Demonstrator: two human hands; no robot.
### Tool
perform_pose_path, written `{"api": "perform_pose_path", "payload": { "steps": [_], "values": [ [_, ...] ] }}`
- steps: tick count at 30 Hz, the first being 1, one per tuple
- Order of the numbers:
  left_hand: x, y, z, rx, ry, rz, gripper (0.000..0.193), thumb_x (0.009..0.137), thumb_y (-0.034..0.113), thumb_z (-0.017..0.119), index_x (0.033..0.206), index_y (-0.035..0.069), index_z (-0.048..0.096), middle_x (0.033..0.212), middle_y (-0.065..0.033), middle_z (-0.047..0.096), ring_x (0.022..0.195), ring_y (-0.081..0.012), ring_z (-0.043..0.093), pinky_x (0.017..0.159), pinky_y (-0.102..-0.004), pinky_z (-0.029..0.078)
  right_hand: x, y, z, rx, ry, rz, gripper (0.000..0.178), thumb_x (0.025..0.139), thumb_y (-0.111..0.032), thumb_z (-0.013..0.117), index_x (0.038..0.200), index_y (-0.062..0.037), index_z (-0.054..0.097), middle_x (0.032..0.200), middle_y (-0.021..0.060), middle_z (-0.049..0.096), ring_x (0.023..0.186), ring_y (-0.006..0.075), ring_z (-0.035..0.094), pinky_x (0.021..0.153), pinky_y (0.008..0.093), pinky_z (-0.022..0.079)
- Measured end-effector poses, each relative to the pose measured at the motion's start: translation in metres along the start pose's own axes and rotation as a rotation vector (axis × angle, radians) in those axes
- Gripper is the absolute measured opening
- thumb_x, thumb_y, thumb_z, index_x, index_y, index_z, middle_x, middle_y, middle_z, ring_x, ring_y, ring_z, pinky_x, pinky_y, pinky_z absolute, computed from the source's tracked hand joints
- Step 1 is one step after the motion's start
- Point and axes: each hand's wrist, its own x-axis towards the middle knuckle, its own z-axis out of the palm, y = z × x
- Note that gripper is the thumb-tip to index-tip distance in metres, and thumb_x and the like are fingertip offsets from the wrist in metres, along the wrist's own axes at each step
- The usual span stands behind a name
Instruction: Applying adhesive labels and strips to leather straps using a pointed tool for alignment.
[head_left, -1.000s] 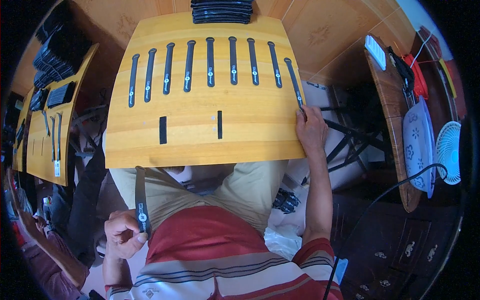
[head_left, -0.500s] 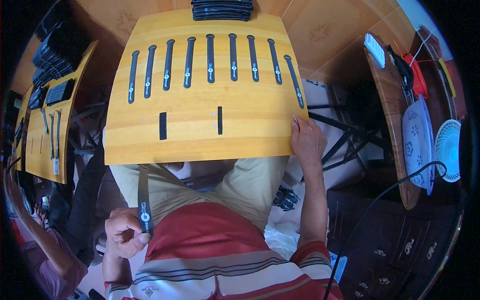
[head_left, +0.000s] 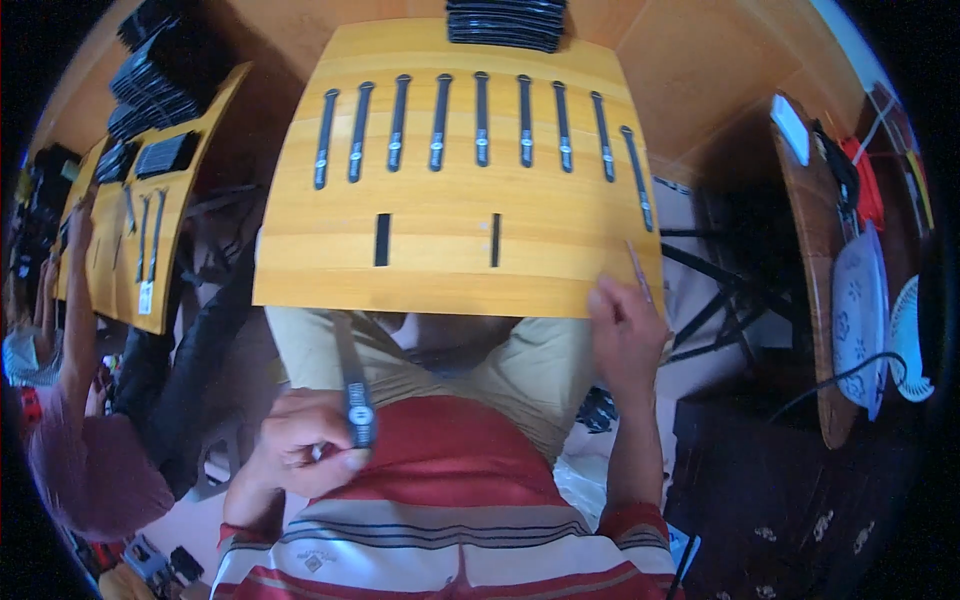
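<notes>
My left hand [head_left: 310,445] is closed on the end of a dark strap [head_left: 352,385] with white print, held up over my lap in front of the table edge. My right hand [head_left: 630,340] is at the table's near right corner, its curled fingers smeared by motion. Just beyond it a thin, pointed, reddish tool [head_left: 638,270] lies at the right edge; its kind is unclear. Several similar straps [head_left: 482,120] are spread in a row across the wooden tabletop [head_left: 440,285]. Nearer me are a wide black strip [head_left: 382,240] and a narrower black strip [head_left: 495,240].
A stack of black packs [head_left: 506,25] stands at the table's far edge. On the left, a co-worker's arm [head_left: 78,300] reaches over another wooden table [head_left: 170,250] with straps. At right, a side table [head_left: 800,250] holds a patterned tray [head_left: 860,310] and a small fan [head_left: 908,340].
My view has swung left, so the table appears further right. My right hand has drawn back from the thin tool at the table's edge toward me. My left hand still holds the strap.
</notes>
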Motion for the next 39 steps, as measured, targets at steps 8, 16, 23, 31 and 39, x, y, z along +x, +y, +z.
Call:
{"api": "perform_pose_path", "payload": {
  "steps": [8,16,23,31,39],
  "values": [
    [0.026,-0.002,0.046,0.221,-0.138,0.254,0.015,0.083,0.008,0.072,0.076,0.005,0.059,0.074,-0.0075,0.055,0.062,-0.0253,0.058,0.053,-0.0374,0.048,-0.034,-0.114,0.030,0.866,-0.565,-0.341,0.036,0.090,-0.013,0.071,0.120,0.0049,0.063,0.098,0.0170,0.070,0.081,0.0263,0.070,0.073,0.0346,0.055],
    [0.011,-0.035,0.044,-0.006,-0.010,0.048,0.026,0.081,0.021,0.081,0.091,0.005,0.063,0.082,-0.0086,0.063,0.072,-0.0252,0.065,0.061,-0.0345,0.051,-0.027,-0.122,0.026,0.778,-0.519,-0.444,0.026,0.079,0.009,0.066,0.103,0.0000,0.070,0.082,0.0115,0.069,0.068,0.0247,0.068,0.060,0.0334,0.053],
    [0.005,-0.055,0.034,-0.557,0.401,-0.362,0.014,0.097,0.010,0.065,0.107,0.000,0.066,0.097,-0.0086,0.068,0.076,-0.0108,0.064,0.067,-0.0217,0.053,-0.032,-0.103,0.028,0.681,-0.764,-0.369,0.026,0.081,0.006,0.064,0.105,-0.0011,0.070,0.085,0.0131,0.070,0.073,0.0256,0.071,0.066,0.0346,0.055],
    [0.022,-0.067,0.015,-0.095,0.396,-0.285,0.011,0.087,0.007,0.076,0.094,0.000,0.073,0.082,-0.0049,0.069,0.074,-0.0103,0.064,0.065,-0.0233,0.050,-0.011,-0.072,0.030,0.364,-0.472,-0.095,0.017,0.086,-0.015,0.074,0.100,-0.0051,0.072,0.087,0.0157,0.073,0.078,0.0298,0.072,0.071,0.0383,0.056],
    [0.043,-0.089,-0.005,-0.189,0.342,-0.476,0.015,0.093,0.008,0.070,0.102,-0.003,0.071,0.085,-0.0064,0.068,0.072,-0.0098,0.063,0.067,-0.0236,0.051,0.021,-0.052,0.047,0.377,-0.420,0.017,0.013,0.088,-0.009,0.072,0.100,-0.0037,0.072,0.087,0.0156,0.072,0.082,0.0286,0.072,0.073,0.0361,0.055]
  ]
}}
